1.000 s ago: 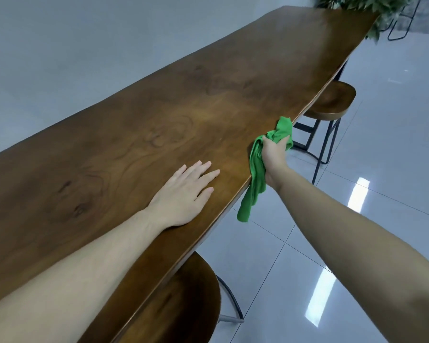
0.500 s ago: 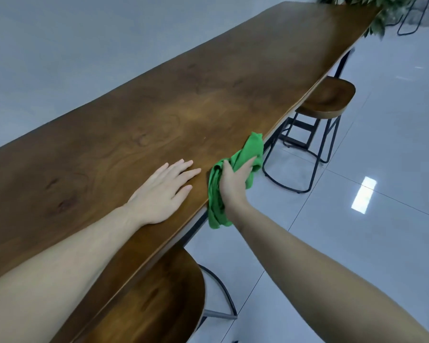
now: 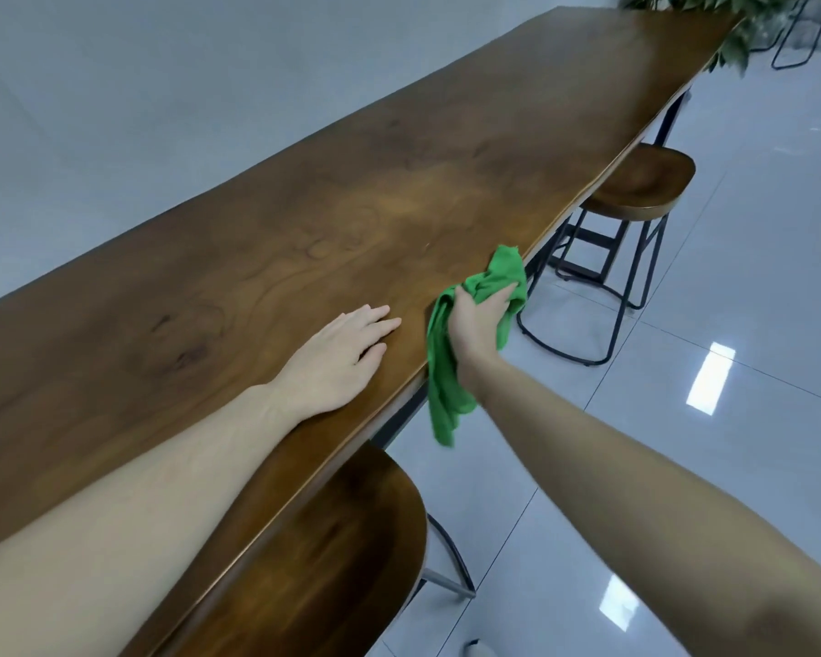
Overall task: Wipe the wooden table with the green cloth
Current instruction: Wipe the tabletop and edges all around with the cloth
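Observation:
A long dark wooden table (image 3: 304, 239) runs from the lower left to the upper right. My right hand (image 3: 477, 327) grips a bunched green cloth (image 3: 446, 386) against the table's near edge, and a loose end of the cloth hangs down below the edge. My left hand (image 3: 337, 362) rests flat on the tabletop just left of the cloth, fingers straight and pointing toward it.
Two wooden stools with black metal legs stand along the near side: one (image 3: 333, 542) tucked under the table close to me, one (image 3: 636, 187) farther along. Green plant leaves (image 3: 731, 21) hang over the far end. Glossy white floor tiles (image 3: 712, 324) lie to the right.
My right hand slid the cloth along the table edge toward me, from near the far stool to just beside my left hand. My left hand stayed flat on the table.

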A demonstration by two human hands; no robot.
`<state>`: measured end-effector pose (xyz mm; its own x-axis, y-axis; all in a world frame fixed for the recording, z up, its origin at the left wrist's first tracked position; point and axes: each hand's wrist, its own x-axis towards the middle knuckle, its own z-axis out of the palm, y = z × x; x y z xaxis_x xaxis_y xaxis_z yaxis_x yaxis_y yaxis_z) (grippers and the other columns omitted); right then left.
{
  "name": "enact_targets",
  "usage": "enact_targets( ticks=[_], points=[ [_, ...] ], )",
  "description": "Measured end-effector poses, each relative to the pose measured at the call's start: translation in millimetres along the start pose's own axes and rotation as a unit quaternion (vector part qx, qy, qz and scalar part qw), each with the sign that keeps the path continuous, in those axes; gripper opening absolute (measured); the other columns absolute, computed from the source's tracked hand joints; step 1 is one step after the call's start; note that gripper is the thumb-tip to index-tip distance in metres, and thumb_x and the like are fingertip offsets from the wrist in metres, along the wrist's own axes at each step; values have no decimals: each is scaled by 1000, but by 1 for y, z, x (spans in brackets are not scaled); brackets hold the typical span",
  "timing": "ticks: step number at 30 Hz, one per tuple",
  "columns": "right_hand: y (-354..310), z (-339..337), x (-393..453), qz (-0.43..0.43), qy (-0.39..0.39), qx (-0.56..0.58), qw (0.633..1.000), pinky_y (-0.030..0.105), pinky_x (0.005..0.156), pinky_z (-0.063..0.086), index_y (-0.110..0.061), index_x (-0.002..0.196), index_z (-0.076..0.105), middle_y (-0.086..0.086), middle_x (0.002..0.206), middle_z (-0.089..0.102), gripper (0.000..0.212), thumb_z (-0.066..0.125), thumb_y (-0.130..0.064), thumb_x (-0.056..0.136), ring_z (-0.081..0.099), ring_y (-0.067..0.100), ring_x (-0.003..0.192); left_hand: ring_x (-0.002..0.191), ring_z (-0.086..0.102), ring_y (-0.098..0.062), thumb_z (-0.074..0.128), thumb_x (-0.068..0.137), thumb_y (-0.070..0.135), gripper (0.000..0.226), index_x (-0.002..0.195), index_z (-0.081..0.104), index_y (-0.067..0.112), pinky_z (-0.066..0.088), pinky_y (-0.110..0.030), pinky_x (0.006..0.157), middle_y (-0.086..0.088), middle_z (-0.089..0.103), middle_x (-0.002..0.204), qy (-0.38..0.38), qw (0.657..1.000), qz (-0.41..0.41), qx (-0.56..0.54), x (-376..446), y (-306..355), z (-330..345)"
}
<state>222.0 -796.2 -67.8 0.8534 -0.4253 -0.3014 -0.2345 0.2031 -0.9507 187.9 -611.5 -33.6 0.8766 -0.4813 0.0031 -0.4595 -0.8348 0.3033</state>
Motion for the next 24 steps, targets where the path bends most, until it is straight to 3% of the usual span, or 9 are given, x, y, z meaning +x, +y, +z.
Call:
enact_targets(
  ticks=[4, 8, 11, 17, 24],
  points=[
    [-8, -1, 16, 18, 9, 33, 999, 54, 120, 27, -31, 160, -15, 1, 171, 9, 94, 50, -32, 92, 29, 32, 149, 149, 13, -5, 34, 106, 29, 46, 153, 34, 31, 7, -24, 120, 14, 24, 161, -19, 1000, 6, -1, -42, -10, -10],
    [3, 7, -3, 29, 12, 56, 998, 55, 116, 35, -37, 159, -14, -4, 168, 20, 96, 45, -43, 83, 40, 31, 142, 149, 11, -4, 33, 107, 31, 47, 153, 31, 32, 8, -25, 121, 15, 21, 161, -35, 999, 21, 4, -88, -25, -16],
    [22, 24, -45, 20, 24, 49, 998, 54, 118, 33, -37, 160, -10, -7, 167, 20, 97, 45, -44, 79, 37, 29, 144, 149, 11, -3, 32, 106, 33, 47, 153, 30, 35, 9, -27, 122, 17, 20, 161, -38, 998, 36, 20, -123, -41, -24],
    [63, 60, -153, -17, 39, 37, 998, 54, 121, 27, -35, 161, -5, -7, 168, 17, 89, 47, -41, 89, 30, 27, 149, 151, 7, -6, 25, 107, 33, 48, 155, 26, 33, 5, -33, 124, 14, 17, 163, -35, 997, 58, 24, -186, -67, -19],
    [125, 95, -253, -6, -33, 26, 999, 52, 123, 25, -43, 159, -3, -5, 169, 14, 92, 47, -54, 82, 23, 21, 153, 150, 14, -9, 27, 106, 30, 47, 152, 34, 30, 8, -34, 123, 11, 25, 161, 3, 998, 62, 8, -189, -69, -13]
  ],
)
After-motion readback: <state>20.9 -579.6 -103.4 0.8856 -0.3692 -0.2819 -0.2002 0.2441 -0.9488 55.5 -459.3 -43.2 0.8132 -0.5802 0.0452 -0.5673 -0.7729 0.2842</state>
